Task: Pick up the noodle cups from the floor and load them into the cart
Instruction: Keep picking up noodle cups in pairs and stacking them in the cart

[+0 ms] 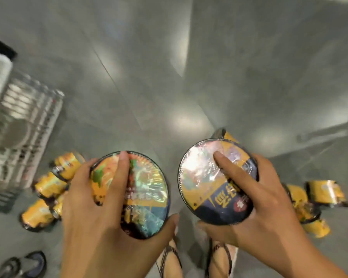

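Left hand (100, 199) grips one noodle cup (147, 189) from above, with the index finger across the wrapped lid and the thumb hooked at the near rim. Right hand (267, 197) grips a second noodle cup (207, 177) the same way. Both are held lid-up, right of the wire cart (22, 121) and outside it. Near cluster of cups (48, 185) lies on the floor (169, 77) just beside the cart. Far cluster of cups (319, 197) lies well apart from the cart, beyond the right hand. Cart blurred, contents unclear.
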